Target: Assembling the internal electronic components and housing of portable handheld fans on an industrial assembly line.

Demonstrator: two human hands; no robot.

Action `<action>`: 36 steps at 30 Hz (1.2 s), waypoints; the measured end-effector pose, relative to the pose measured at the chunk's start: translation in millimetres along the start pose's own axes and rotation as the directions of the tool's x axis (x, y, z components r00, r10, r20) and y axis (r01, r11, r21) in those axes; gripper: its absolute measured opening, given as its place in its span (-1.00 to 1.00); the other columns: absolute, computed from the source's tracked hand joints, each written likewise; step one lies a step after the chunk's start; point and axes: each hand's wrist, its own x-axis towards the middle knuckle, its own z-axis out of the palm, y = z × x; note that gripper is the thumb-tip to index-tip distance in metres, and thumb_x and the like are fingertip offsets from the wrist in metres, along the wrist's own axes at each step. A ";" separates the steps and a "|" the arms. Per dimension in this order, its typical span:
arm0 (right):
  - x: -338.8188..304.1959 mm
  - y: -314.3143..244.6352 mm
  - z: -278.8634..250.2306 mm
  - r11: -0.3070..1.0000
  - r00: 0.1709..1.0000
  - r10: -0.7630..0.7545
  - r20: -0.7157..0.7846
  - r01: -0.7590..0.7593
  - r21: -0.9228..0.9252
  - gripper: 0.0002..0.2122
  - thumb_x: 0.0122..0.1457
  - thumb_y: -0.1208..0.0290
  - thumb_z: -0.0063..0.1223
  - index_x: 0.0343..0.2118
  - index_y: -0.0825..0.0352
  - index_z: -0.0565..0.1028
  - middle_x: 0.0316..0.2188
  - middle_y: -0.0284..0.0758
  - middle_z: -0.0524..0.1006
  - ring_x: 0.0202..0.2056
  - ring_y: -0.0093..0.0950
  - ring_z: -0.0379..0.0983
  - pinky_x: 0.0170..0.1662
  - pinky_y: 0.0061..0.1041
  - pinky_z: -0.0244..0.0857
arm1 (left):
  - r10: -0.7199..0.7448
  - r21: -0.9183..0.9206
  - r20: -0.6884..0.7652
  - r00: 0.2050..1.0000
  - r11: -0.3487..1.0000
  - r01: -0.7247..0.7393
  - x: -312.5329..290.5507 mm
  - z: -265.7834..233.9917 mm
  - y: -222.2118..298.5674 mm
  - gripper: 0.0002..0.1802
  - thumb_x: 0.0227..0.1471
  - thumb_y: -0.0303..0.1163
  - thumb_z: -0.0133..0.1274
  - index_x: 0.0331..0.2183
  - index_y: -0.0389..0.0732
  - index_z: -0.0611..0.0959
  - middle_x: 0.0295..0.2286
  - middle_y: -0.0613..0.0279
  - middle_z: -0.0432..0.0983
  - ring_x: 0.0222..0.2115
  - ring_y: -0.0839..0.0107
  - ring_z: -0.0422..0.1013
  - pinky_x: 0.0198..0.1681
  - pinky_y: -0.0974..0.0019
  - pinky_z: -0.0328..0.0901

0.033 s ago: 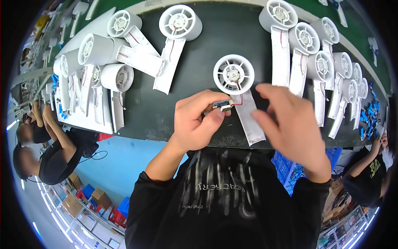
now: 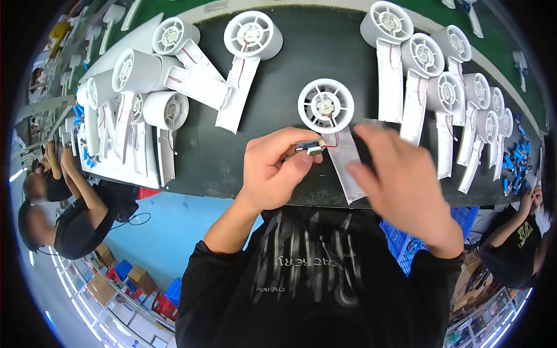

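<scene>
My left hand (image 2: 271,168) pinches a small circuit board (image 2: 311,145) with a white connector between thumb and fingers. A thin red wire (image 2: 336,141) runs from the board to the white fan housing (image 2: 300,110) just behind it. This round, spoked housing stands on the dark table, and its flat white handle piece (image 2: 347,168) points toward me. Over the handle's right side hovers my right hand (image 2: 406,180), somewhat blurred, thumb and fingers apart with nothing seen between them.
Several similar white fan housings (image 2: 253,35) with handles lie on the dark table (image 2: 313,40) at left and right. Blue cylindrical parts (image 2: 515,165) are heaped at the far right. Below the table edge is a blue crate (image 2: 394,232). Other people (image 2: 81,220) work at both sides.
My right hand has shifted slightly left, nearer the handle piece. The left hand keeps its pinch on the circuit board. The whole view has shifted a little.
</scene>
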 end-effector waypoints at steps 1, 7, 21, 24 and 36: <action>-5.3 -3.8 2.9 1.000 0.993 0.019 0.117 -0.018 -0.015 -0.48 -0.08 0.46 0.19 -0.03 0.40 0.25 -0.40 -0.10 0.46 -0.51 -0.14 0.45 -0.48 -0.27 0.32 | -0.131 -0.117 0.006 0.991 0.985 0.131 0.5 -1.4 2.9 -0.74 -0.09 -0.62 -0.10 -0.29 -0.42 0.56 -0.57 0.14 0.51 -0.72 0.55 0.33 -0.61 0.51 0.25; 1.5 -14.1 29.1 0.977 0.991 0.122 -0.061 -0.109 0.186 -0.52 -0.04 0.50 0.10 -0.03 0.40 0.23 -0.48 -0.14 0.45 -0.54 -0.17 0.43 -0.49 -0.32 0.32 | -0.323 -0.486 0.082 0.943 0.813 0.320 8.9 -10.5 4.2 -0.74 -0.02 -0.61 -0.18 -0.28 -0.44 0.56 -0.54 -0.01 0.51 -0.76 0.50 0.30 -0.58 0.43 0.24; 245.4 51.0 -35.6 0.963 0.776 0.269 -0.571 -0.198 0.185 -0.74 -0.01 0.48 -0.14 -0.26 0.55 0.28 -0.43 0.16 0.48 -0.30 0.08 0.44 -0.20 -0.14 0.33 | -0.196 0.055 -0.037 0.980 0.979 0.198 283.5 -69.8 41.9 -0.83 -0.09 -0.47 -0.03 -0.60 -0.37 0.53 -0.65 0.10 0.47 -0.77 0.40 0.33 -0.73 0.33 0.19; 289.0 100.7 -18.5 0.914 0.772 0.403 -0.491 -0.365 0.177 -0.60 -0.04 0.41 0.06 -0.17 0.48 0.23 -0.30 0.10 0.50 -0.23 0.00 0.48 -0.17 -0.14 0.38 | -0.355 0.107 -0.116 0.927 0.924 0.367 335.2 -67.0 -8.3 -0.80 -0.06 -0.41 0.01 -0.60 -0.32 0.54 -0.66 0.10 0.47 -0.75 0.36 0.36 -0.72 0.27 0.22; -155.5 150.4 -126.1 0.997 0.340 0.004 -0.940 -0.070 -0.021 -0.88 0.11 0.47 0.00 -0.34 0.38 0.49 -0.37 -0.30 0.50 -0.31 -0.52 0.45 -0.19 -0.52 0.34 | -0.181 0.383 -0.216 0.959 0.888 0.254 405.2 -203.6 -10.8 -0.59 0.03 -0.32 0.02 -0.06 -0.24 0.51 -0.28 0.25 0.52 -0.26 0.50 0.43 -0.21 0.48 0.24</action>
